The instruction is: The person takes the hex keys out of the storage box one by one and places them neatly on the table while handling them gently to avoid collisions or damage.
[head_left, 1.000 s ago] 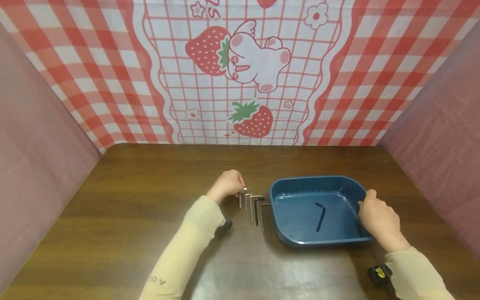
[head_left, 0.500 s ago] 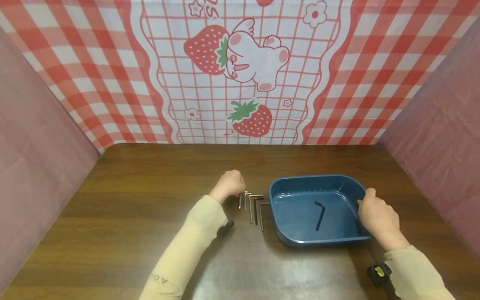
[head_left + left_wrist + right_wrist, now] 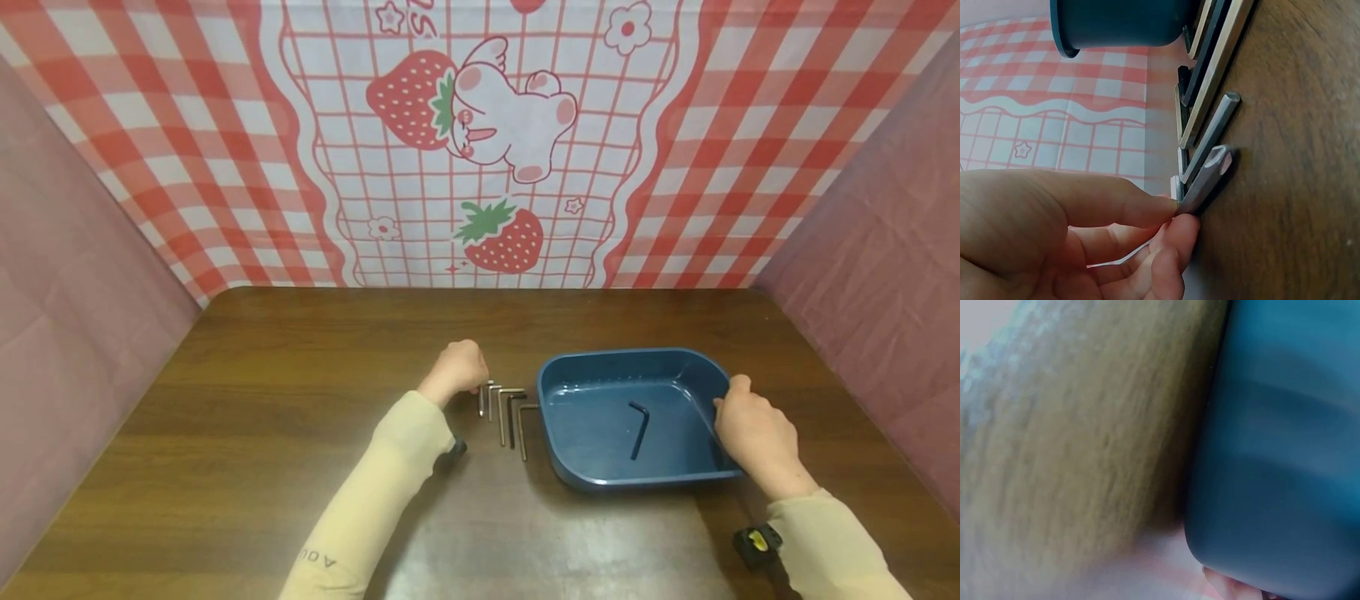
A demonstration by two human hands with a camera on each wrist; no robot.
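In the left wrist view, my left hand pinches a short silver L-shaped key with a cross-shaped tip between thumb and fingertips, low against the table. Beside it in the head view lie a slim silver hex key, a larger bronze-toned hex key, a black hex key and another bronze-toned one, side by side. My right hand grips the right side of a blue plastic tray; its fingers are mostly hidden in the right wrist view. Inside the tray rests a black hex key.
All of this is on a brown wooden table. A red-and-white checked cloth hangs behind it, and pinkish curtains flank both sides. The last bronze-toned key's short arm reaches the tray's left wall.
The upper end of the short silver key has lowered slightly at my left fingertips, and the hand has barely moved. My right hand stays on the tray.
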